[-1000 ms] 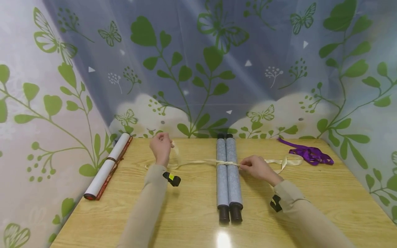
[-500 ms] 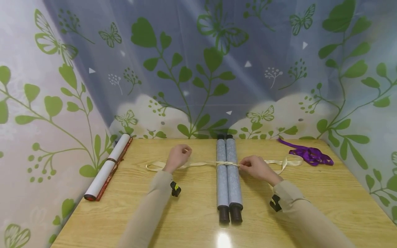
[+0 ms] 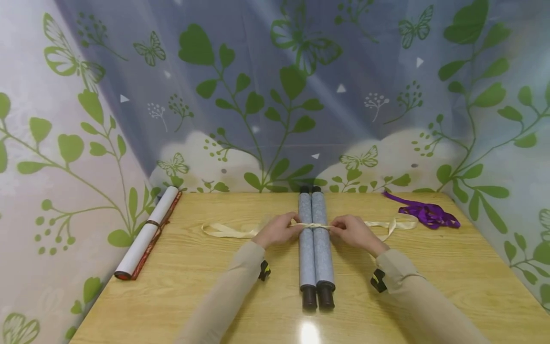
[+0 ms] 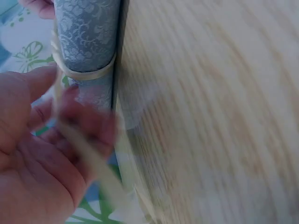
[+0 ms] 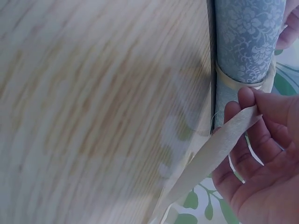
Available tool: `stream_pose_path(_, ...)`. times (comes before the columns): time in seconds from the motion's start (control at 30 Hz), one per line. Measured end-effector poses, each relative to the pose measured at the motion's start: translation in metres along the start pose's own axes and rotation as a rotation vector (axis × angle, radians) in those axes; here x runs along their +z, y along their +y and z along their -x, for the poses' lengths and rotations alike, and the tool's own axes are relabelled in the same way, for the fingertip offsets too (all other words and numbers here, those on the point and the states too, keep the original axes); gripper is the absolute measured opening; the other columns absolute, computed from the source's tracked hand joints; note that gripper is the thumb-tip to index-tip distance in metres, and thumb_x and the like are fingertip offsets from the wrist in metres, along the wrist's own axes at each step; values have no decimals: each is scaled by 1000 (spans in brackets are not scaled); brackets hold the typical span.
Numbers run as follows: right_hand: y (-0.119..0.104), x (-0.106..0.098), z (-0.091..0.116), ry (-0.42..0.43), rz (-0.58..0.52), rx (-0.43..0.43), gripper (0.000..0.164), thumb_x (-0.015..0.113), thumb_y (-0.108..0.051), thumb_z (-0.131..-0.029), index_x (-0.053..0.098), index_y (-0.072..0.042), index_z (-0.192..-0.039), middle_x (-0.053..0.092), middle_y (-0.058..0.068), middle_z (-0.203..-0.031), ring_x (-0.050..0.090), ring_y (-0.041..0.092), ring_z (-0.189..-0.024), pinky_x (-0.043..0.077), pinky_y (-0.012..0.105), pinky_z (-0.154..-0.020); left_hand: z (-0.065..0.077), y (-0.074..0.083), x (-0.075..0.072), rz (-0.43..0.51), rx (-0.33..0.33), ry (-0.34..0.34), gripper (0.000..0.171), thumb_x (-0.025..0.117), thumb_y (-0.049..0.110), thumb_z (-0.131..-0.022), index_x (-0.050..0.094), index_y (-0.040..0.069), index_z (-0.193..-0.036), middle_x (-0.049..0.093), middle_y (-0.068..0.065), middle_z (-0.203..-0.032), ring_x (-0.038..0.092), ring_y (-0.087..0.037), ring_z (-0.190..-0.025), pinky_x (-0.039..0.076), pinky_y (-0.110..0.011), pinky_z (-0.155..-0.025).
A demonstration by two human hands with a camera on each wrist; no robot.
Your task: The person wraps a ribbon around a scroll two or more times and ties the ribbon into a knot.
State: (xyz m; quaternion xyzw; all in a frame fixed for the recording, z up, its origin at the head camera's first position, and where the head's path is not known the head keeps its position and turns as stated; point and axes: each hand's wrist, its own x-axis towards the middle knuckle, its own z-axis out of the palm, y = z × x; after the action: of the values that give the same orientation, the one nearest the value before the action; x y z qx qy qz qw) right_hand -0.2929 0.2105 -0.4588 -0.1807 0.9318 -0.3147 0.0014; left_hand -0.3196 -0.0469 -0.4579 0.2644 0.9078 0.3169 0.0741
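Two rolled scrolls, a left one (image 3: 307, 258) and a right one (image 3: 324, 258), lie side by side on the table, in pale blue floral cloth with dark end knobs. A cream ribbon (image 3: 315, 226) crosses them at mid-length, twisted on top. Close against their left side, my left hand (image 3: 278, 231) holds one ribbon end between thumb and fingers; those fingers are blurred in the left wrist view. At the right side my right hand (image 3: 354, 233) pinches the other end, and in the right wrist view that ribbon tail (image 5: 210, 154) hangs from thumb and forefinger.
A white scroll with red backing (image 3: 148, 231), tied with a brown cord, lies along the left of the wooden table (image 3: 172, 306). A heap of purple ribbon (image 3: 429, 215) is at the back right. A leaf-patterned curtain (image 3: 240, 95) stands behind.
My left hand has come down from its raised position at the left and moved right to the scrolls' side. My right hand has stayed at the ribbon.
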Motion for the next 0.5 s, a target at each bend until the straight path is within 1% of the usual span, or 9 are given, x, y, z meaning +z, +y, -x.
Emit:
stream_pose_path(0.07, 1, 0, 1, -1, -7, -4, 16, 61, -15, -97, 73, -5, -95, 72, 6, -83, 54, 10, -66, 45, 28, -61, -1, 0, 1, -15, 10, 30, 21, 55, 32, -101, 67, 15, -99, 64, -3, -76, 50, -11, -59, 43, -25, -56)
stream_pose_path(0.13, 2, -1, 1, 0, -8, 1, 17, 60, -15, -97, 73, -4, -95, 72, 6, -82, 53, 10, -66, 44, 28, -61, -2, -1, 1, -37, 20, 58, 24, 54, 31, -101, 68, 14, -92, 63, -1, -76, 45, -8, -59, 39, -23, -57)
stream_pose_path(0.17, 2, -1, 1, 2, -5, 4, 17, 60, -15, -97, 73, -4, -95, 72, 7, -82, 53, 10, -65, 44, 27, -61, -3, -2, 1, -50, 24, 66, 25, 54, 30, -101, 68, 13, -89, 65, -1, -77, 44, -8, -59, 39, -22, -56)
stream_pose_path(0.33, 2, -6, 1, 8, 25, 9, 17, 61, -13, -96, 74, -3, -97, 73, 7, -82, 53, 10, -64, 43, 27, -60, -1, -4, -4, -72, 32, 66, 27, 56, 24, -100, 72, 6, -87, 69, -3, -79, 49, -8, -59, 42, -22, -57)
stream_pose_path(0.43, 1, -8, 2, -4, 27, 19, 17, 60, -12, -96, 74, -2, -97, 73, 7, -81, 54, 10, -63, 44, 28, -58, 0, -5, -7, -84, 31, 46, 29, 57, 25, -100, 73, 6, -86, 69, -1, -78, 51, -8, -60, 43, -22, -59)
stream_pose_path(0.5, 1, -9, 3, -13, 30, 16, 17, 60, -12, -97, 73, -2, -97, 72, 7, -80, 54, 10, -63, 43, 27, -57, 1, -8, -11, -102, 35, 18, 28, 57, 25, -99, 74, 6, -88, 69, -1, -80, 50, -8, -62, 43, -22, -61)
